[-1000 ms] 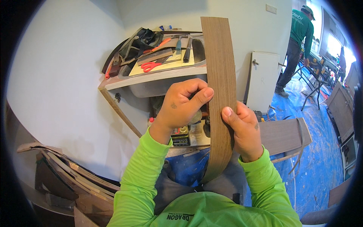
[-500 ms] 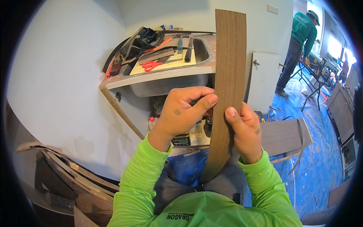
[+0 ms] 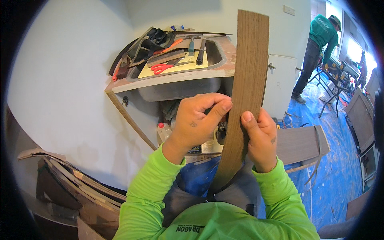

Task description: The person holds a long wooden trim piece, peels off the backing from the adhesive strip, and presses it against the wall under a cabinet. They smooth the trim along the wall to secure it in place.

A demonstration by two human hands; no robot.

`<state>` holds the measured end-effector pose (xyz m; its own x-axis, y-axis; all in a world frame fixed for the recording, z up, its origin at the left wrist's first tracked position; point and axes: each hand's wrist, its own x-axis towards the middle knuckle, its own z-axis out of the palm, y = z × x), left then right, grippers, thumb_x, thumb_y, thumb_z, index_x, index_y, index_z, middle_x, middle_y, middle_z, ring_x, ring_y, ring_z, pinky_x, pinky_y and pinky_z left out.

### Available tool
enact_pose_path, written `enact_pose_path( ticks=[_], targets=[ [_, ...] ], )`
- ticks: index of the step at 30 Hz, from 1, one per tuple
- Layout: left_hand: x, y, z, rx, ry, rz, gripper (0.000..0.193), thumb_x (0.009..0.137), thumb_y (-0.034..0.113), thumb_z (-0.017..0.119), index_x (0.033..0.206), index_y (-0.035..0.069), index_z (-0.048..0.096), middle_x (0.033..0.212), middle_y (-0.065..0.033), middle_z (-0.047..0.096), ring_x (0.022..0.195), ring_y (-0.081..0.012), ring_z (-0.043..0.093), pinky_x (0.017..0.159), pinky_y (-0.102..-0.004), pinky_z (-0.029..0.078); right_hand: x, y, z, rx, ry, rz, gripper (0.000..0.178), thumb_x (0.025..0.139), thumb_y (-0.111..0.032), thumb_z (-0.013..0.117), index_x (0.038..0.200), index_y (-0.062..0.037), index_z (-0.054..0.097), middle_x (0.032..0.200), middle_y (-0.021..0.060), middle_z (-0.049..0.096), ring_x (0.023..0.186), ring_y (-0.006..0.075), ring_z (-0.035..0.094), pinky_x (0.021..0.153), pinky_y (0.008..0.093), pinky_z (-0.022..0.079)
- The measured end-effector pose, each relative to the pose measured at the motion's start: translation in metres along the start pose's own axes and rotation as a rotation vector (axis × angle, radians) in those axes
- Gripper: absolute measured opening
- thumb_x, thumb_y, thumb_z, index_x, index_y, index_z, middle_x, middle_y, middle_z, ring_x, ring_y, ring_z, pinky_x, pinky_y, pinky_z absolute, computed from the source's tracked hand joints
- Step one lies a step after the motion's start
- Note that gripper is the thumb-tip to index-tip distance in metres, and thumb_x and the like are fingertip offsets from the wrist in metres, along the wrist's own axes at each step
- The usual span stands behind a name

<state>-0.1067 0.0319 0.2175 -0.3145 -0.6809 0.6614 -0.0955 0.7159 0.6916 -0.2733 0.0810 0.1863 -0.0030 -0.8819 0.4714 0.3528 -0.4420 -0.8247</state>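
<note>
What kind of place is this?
Probably a room being fixed up: a blue sheet is spread underfoot, scissors lie at the sink, and the right hand holds a wooden strip.

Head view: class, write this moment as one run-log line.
left hand: at left edge of strip | right hand: grips its right edge, thumb on near face | beyond: red scissors
</note>
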Motion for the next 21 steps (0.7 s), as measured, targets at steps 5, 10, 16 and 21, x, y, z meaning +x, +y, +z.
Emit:
enact_pose_path(
  ticks=[5,10,16,21],
  targets=[
    [-0.003,-0.004,0.003,0.286,0.065,0.179,0.018,0.096,0.015,0.063,0.088,0.0,0.067,0.079,-0.0015,0.066,0.072,-0.0094,0.059,0.066,-0.0233,0.048,-0.002,0.003,0.0,-0.013,0.004,-0.028,0.03,0.101,-0.02,0.055,0.121,0.0022,0.057,0.104,0.003,0.064,0.087,0.0069,0.057,0.078,0.0231,0.047],
    [0.007,-0.012,-0.011,-0.126,0.287,-0.06,0.016,0.097,0.014,0.062,0.089,0.0,0.067,0.079,-0.0036,0.066,0.072,-0.009,0.059,0.065,-0.0233,0.048,-0.003,0.007,-0.008,-0.013,0.03,-0.046,0.03,0.102,-0.02,0.055,0.122,0.0021,0.056,0.106,0.003,0.064,0.092,0.0073,0.056,0.081,0.0228,0.046],
    [-0.006,0.003,0.009,0.016,-0.006,-0.053,0.019,0.094,0.017,0.067,0.097,-0.001,0.07,0.081,-0.0033,0.068,0.072,-0.0074,0.059,0.067,-0.0219,0.047,-0.003,0.005,-0.001,0.048,0.015,0.001,0.031,0.102,-0.021,0.054,0.123,0.0018,0.056,0.106,0.0028,0.063,0.093,0.0068,0.056,0.082,0.0227,0.046],
    [0.0,-0.015,0.011,0.122,0.286,0.115,0.023,0.097,0.018,0.062,0.081,0.001,0.063,0.07,-0.0009,0.061,0.064,-0.0051,0.054,0.059,-0.0219,0.043,-0.006,0.011,-0.003,-0.025,0.01,-0.02,0.029,0.102,-0.02,0.053,0.122,0.0008,0.056,0.105,0.0029,0.064,0.092,0.007,0.057,0.082,0.0237,0.047]
  ],
)
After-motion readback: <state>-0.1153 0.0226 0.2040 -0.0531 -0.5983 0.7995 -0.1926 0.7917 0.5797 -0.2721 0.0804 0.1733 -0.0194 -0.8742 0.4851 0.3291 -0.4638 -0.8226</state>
